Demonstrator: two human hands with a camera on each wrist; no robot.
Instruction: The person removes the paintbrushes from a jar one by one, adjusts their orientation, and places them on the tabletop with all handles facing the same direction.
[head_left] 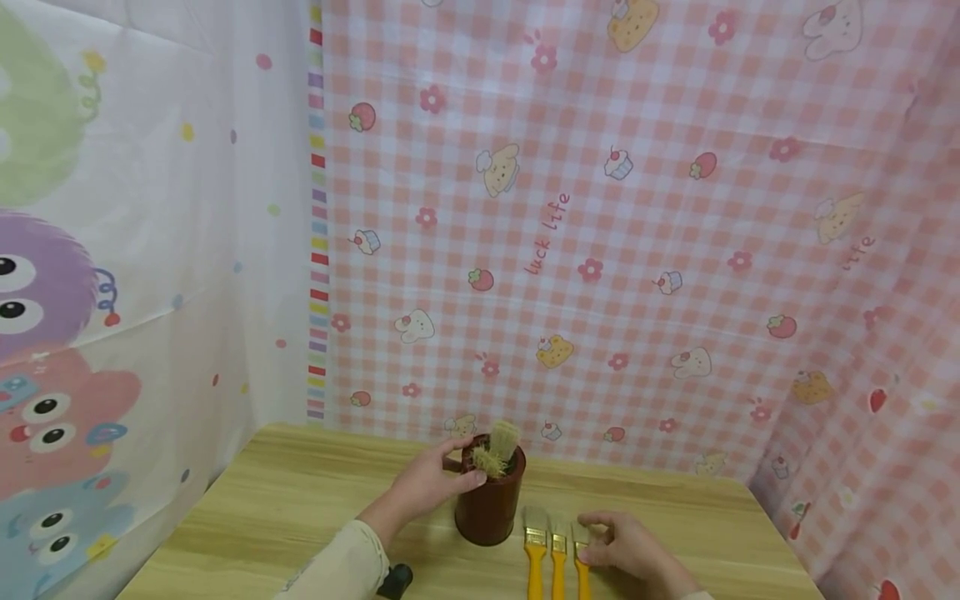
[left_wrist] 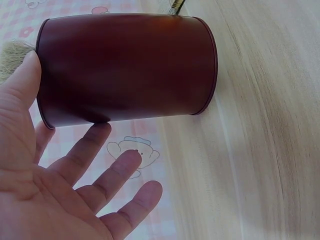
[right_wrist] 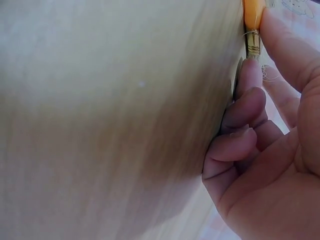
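while the left hand (head_left: 431, 487) grasps a glossy, dark reddish-brown cylindrical cup (head_left: 487, 512) at its rim, thumb and fingers around the edge, the right hand (head_left: 626, 546) touches the rightmost paintbrush (head_left: 582, 575) of a row of three with yellow-orange handles, gold-coloured ferrules and pale bristles (i cannot tell whether it is gripped or only touched). the cup stands upright on the light wood-grain table (head_left: 315, 492), with pale bristle heads (head_left: 506, 440) poking out of its mouth. the row lies just right of the cup, bristles toward the pink-and-white checked curtain (head_left: 600, 208). near the cream sleeve (head_left: 341, 558) sits a black object (head_left: 395, 581), partly hidden.
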